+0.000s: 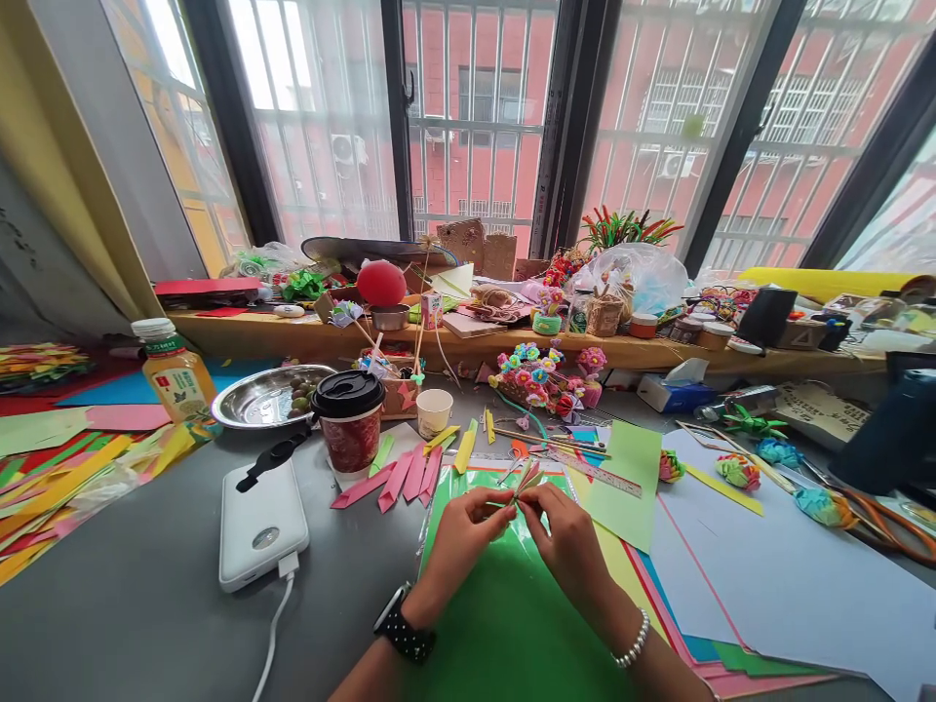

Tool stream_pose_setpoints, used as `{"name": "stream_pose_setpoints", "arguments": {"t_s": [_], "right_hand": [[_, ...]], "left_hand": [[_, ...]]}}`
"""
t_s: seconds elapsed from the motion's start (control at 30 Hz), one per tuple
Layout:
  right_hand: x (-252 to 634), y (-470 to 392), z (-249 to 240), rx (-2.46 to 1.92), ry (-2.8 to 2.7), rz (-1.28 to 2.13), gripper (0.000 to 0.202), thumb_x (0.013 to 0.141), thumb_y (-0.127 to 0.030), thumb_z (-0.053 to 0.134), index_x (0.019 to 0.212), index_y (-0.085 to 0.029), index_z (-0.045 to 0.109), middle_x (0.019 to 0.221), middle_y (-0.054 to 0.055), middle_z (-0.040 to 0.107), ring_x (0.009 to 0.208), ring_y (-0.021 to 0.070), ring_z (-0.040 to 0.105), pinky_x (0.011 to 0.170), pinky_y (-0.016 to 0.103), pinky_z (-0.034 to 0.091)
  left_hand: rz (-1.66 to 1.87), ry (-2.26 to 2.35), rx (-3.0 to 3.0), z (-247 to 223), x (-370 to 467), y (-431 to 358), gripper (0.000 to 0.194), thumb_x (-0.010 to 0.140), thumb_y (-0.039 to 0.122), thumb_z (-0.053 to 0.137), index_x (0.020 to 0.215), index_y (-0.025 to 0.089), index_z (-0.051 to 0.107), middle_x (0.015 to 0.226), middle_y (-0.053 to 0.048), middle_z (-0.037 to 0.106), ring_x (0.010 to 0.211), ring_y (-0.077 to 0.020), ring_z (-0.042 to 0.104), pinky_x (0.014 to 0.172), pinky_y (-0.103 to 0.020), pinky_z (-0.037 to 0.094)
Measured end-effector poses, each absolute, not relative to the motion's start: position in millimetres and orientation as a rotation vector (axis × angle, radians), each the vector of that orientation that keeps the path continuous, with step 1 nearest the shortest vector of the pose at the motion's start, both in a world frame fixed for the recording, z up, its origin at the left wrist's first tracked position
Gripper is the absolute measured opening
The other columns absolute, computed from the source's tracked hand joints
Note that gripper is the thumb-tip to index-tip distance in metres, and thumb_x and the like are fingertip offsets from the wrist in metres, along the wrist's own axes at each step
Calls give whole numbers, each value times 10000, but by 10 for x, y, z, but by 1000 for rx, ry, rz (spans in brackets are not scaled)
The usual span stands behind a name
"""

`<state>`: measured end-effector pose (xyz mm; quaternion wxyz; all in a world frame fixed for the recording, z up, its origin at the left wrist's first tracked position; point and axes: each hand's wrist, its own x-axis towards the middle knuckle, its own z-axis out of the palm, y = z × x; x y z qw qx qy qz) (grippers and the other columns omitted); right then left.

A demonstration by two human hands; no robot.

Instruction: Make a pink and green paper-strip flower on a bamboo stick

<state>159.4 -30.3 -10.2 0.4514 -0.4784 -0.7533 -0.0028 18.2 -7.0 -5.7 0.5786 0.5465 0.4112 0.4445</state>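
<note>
Both hands meet over a green mat [504, 624], pinching a small folded paper piece [529, 476] with pink and green parts. My left hand [468, 531] grips its lower end between thumb and fingertips. From the other side, my right hand [563, 531] has its thumb and fingers closed on the same piece. The fingers partly cover it, so its full shape is hidden. Just beyond lie scissors [518, 450] with orange handles and a ruler [600, 472]. Pink folded paper strips [399, 480] and a yellow strip [466, 448] rest at the mat's far left.
On the left stand a white power bank [263, 526] with a cable, a lidded cup [349, 429], a metal bowl [249, 400] and a juice bottle [174, 375]. Paper sheets [775, 575] and paper flowers [738, 472] lie right. A cluttered ledge [475, 346] runs along the window.
</note>
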Motion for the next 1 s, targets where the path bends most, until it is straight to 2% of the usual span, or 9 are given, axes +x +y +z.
{"name": "stream_pose_setpoints", "arguments": {"t_s": [0.17, 0.3, 0.5, 0.67, 1.0], "right_hand": [[1604, -317, -58, -1155, -1820, -22, 138, 846, -172, 414, 804, -169, 546, 717, 45, 601, 634, 147, 561, 564, 247, 448], [1630, -323, -59, -1134, -1816, 23, 133, 849, -174, 413, 826, -176, 544, 756, 50, 606, 661, 145, 561, 569, 247, 448], [1612, -334, -69, -1086, -1791, 33, 128, 842, -171, 418, 823, -182, 544, 753, 47, 608, 661, 144, 558, 574, 250, 455], [1593, -359, -40, -1081, -1694, 124, 97, 821, -189, 468, 827, -186, 564, 732, 26, 606, 605, 129, 546, 556, 241, 463], [1569, -383, -44, -1101, -1605, 225, 68, 794, -177, 515, 806, -176, 582, 736, 29, 614, 634, 137, 566, 575, 248, 472]], "left_hand": [[943, 865, 1059, 16, 126, -39, 421, 537, 315, 749, 915, 155, 653, 844, -58, 674, 759, -174, 622, 673, -253, 457], [795, 784, 1049, 55, 83, -48, 343, 577, 325, 728, 845, 118, 670, 781, -70, 672, 742, -173, 621, 718, -279, 451], [838, 793, 1134, 42, 94, -55, 266, 565, 307, 739, 713, 118, 626, 601, -15, 630, 555, -100, 550, 573, -221, 410], [862, 798, 1170, 29, 120, -55, 292, 549, 338, 739, 676, 121, 592, 591, -12, 616, 530, -99, 521, 547, -225, 391], [927, 788, 1175, 2, 164, -65, 300, 537, 354, 740, 663, 127, 589, 584, 0, 597, 527, -102, 514, 528, -221, 376]]}}
